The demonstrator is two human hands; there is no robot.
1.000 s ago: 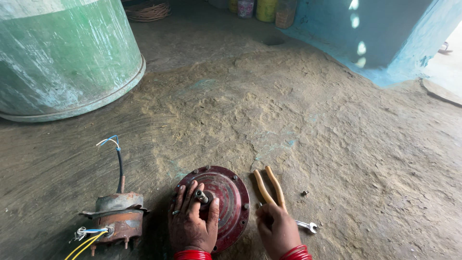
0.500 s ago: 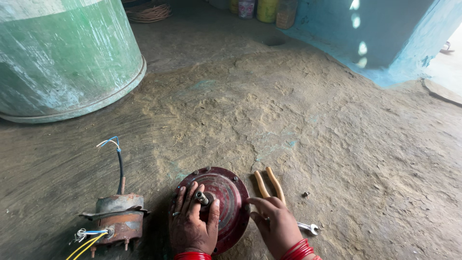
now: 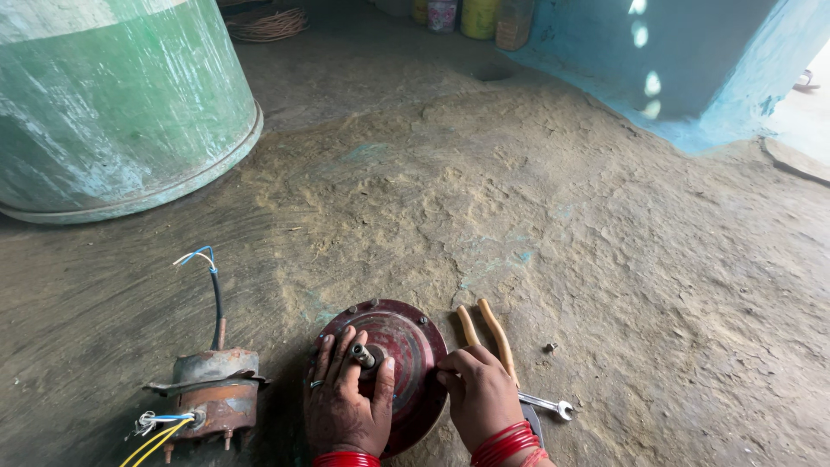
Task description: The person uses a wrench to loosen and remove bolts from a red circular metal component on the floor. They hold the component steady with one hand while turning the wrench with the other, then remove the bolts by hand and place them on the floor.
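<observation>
My left hand (image 3: 346, 406) lies flat on the red motor cover (image 3: 406, 346), fingers spread around its shaft (image 3: 363, 355). My right hand (image 3: 480, 398) curls loosely against the cover's rim, gripping nothing. I'm steadying it; loosening next needs the spanner (image 3: 546, 404) just right of that hand.

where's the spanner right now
In the head view the small silver spanner lies on the dirt floor at bottom right, just right of the right hand, below the orange-handled pliers.

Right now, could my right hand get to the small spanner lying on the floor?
Probably yes. The spanner lies on the bare floor just beside the right hand, which rests at the red cover's edge; nothing lies between them.
</observation>
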